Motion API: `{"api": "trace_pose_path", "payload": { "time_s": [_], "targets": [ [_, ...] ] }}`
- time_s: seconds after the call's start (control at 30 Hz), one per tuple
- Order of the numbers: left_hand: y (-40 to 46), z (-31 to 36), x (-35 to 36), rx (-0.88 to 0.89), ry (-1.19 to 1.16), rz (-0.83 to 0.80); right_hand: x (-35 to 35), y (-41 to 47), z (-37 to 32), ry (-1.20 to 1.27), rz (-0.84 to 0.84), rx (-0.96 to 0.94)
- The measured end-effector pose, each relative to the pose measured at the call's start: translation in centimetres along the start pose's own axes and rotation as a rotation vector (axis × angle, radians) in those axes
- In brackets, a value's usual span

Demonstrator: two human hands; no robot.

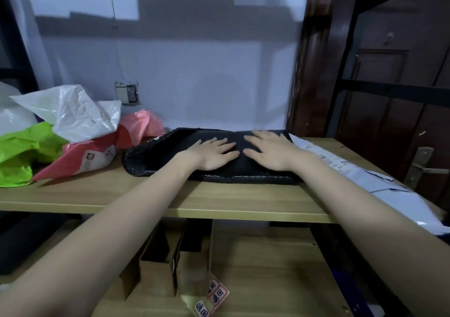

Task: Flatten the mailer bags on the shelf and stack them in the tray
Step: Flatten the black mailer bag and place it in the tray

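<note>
We have both hands flat on the black mailer (170, 156), which lies on the wooden shelf (170, 197) in front of us. The left hand (214, 152) and the right hand (267, 149) lie side by side near its middle, fingers straight and spread, so the grip of each hand is open and holds nothing; the palms only press down.

The mailer looks soft and thin, with a bubble-like texture, so we judge it light and a little springy. Its left end curls up from the shelf, and the front edge is also not fully down. It will probably rise again when the pressure goes away. We think it is better to smooth from the middle outward to both ends, and then to take it by the two short edges, so that it does not fold.

A grey mailer (360, 173) lies to the right, partly under the black one; its smooth film will likely slide easily. At the left wait crumpled bags: white (73, 112), pink (82, 158) and green (19, 153). They seem very light and not fragile.

We cannot see the tray from here.
</note>
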State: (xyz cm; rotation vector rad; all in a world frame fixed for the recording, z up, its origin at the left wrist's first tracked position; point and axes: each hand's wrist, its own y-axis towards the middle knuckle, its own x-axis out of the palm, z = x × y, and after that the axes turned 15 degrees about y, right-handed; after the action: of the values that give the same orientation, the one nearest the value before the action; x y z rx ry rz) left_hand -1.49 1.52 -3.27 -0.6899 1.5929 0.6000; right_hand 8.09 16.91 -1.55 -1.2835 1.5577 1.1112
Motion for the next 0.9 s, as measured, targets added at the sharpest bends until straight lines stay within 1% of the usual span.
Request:
{"api": "trace_pose_path", "payload": {
  "time_s": [0.1,0.2,0.3,0.33,0.37,0.43,0.47,0.5,0.53,0.57,0.6,0.63,0.73,0.77,0.8,0.9],
  "targets": [
    [-0.1,-0.2,0.6,0.003,-0.038,-0.052,1.7,0.6,0.6,0.044,-0.110,0.077],
    [0.2,-0.2,0.8,0.003,-0.056,-0.076,2.5,0.7,1.0,0.090,-0.142,0.095],
    [0.3,-0.1,0.8,0.008,-0.083,-0.043,2.5,0.8,1.0,0.076,-0.162,0.104],
    [0.0,0.1,0.7,0.021,-0.041,0.013,2.5,0.8,1.0,0.072,-0.162,0.105],
    [-0.3,0.2,0.6,0.030,0.058,0.116,2.5,0.8,1.0,0.071,-0.161,0.104],
    [-1.0,-0.2,-0.3,0.000,0.262,0.392,2.5,0.8,1.1,0.077,-0.158,0.098],
    [-1.5,-0.8,-1.1,-0.050,0.276,0.503,2.5,0.8,1.1,0.082,-0.156,0.093],
    [-2.1,-1.8,-2.0,-0.123,0.243,0.579,2.5,0.7,1.0,0.086,-0.153,0.088],
    [-2.6,-3.1,-2.8,-0.200,0.172,0.607,2.5,0.7,1.0,0.090,-0.147,0.085],
    [-3.2,-4.7,-3.5,-0.269,0.082,0.582,2.5,0.7,0.9,0.094,-0.142,0.083],
    [-3.8,-6.4,-3.9,-0.316,-0.022,0.511,2.4,0.6,0.9,0.097,-0.138,0.081],
    [-4.4,-8.0,-3.9,-0.323,-0.115,0.413,2.4,0.6,0.8,0.098,-0.136,0.079],
    [-6.1,-10.0,-1.8,-0.192,-0.301,0.126,2.3,0.5,0.7,0.101,-0.138,0.075],
    [-6.3,-9.6,-0.7,-0.149,-0.307,0.062,2.3,0.4,0.6,0.105,-0.139,0.075],
    [-6.4,-9.1,0.3,-0.138,-0.258,0.017,2.3,0.4,0.6,0.109,-0.139,0.076],
    [-5.4,-8.1,2.2,-0.186,-0.109,-0.009,2.3,0.3,0.5,0.109,-0.137,0.082]
  ]
}}
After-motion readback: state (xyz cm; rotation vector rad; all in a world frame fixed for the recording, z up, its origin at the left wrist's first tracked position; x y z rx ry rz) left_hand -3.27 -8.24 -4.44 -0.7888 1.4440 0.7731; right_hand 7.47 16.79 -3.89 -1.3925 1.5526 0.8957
